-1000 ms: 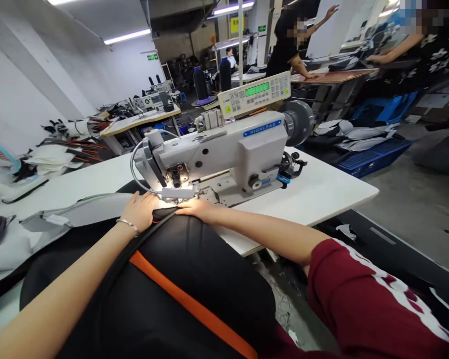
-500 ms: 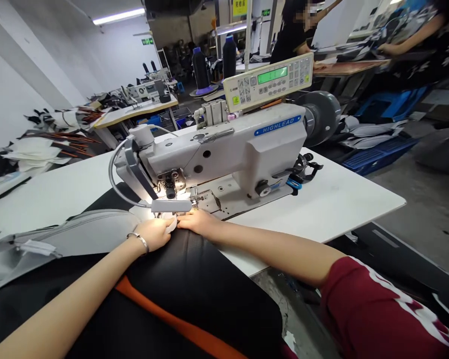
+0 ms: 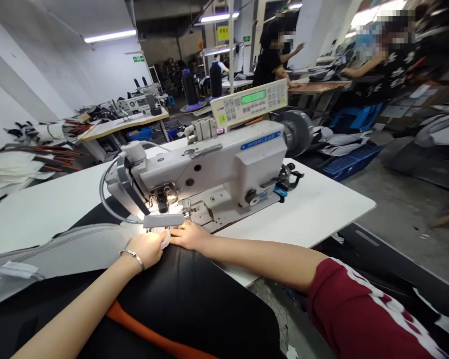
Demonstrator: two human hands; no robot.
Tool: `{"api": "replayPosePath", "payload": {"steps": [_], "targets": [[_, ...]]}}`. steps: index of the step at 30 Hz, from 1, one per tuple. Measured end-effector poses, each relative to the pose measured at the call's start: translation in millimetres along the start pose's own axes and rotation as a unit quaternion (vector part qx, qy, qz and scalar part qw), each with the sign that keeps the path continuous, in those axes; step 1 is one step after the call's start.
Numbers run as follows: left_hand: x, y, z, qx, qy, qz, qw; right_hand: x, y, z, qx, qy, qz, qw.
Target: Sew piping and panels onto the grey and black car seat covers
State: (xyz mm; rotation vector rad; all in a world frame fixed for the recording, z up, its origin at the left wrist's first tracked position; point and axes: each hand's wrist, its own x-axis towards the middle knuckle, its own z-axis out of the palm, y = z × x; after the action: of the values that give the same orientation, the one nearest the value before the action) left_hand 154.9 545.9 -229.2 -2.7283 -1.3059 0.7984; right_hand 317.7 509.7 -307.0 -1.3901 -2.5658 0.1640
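From left to right, one grey panel (image 3: 84, 249) lies along the left part of your sewing table (image 3: 344, 204), joined by one black panel (image 3: 202, 299) with one orange strip (image 3: 149, 331), which drapes over the near edge. Your left hand (image 3: 144, 248) is closed on one white flap (image 3: 166, 239) below the needle area. Your right hand (image 3: 192, 237) sits just beside it, fingertips on the black panel's edge; you can't tell whether they pinch it. One sewing machine (image 3: 209, 159) stands behind both hands, with two thread cones (image 3: 189, 89) beyond it and one control panel (image 3: 250, 102) above. Past the table's right edge, one blue crate (image 3: 353, 163) carries several white-and-grey pieces (image 3: 342, 142), too overlapped to count. One second ago your left hand lay spread on the fabric; now it grips the flap.
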Motion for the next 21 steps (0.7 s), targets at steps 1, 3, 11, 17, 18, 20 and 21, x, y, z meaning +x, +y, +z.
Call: {"api": "replayPosePath", "payload": {"steps": [1, 3, 11, 17, 18, 20, 21], "targets": [[1, 0, -1.2, 0.002, -0.004, 0.0, 1.0, -1, 0, -1, 0.015, 0.0, 0.002, 1.0], [3, 0, -4.2, 0.005, -0.01, 0.002, 1.0, -6, 3, -4, 0.053, -0.002, 0.002, 0.999], [-23, -4, 2.2, 0.088, 0.104, 0.035, 0.99, -102, 3, -50, 0.025, 0.029, -0.173, 0.984], [-33, -5, 31.2, 0.168, 0.263, 0.03, 0.95, -128, -32, -71, -0.197, 0.047, -0.306, 0.93], [-30, -8, 34.1, 0.169, 0.274, 0.042, 0.946, -124, -39, -71, -0.212, 0.047, -0.308, 0.926], [-22, -19, 37.1, 0.16, 0.283, 0.068, 0.943, -116, -54, -67, -0.222, 0.037, -0.305, 0.925], [-18, -25, 37.4, 0.153, 0.283, 0.079, 0.944, -111, -62, -63, -0.221, 0.031, -0.299, 0.928]]}}
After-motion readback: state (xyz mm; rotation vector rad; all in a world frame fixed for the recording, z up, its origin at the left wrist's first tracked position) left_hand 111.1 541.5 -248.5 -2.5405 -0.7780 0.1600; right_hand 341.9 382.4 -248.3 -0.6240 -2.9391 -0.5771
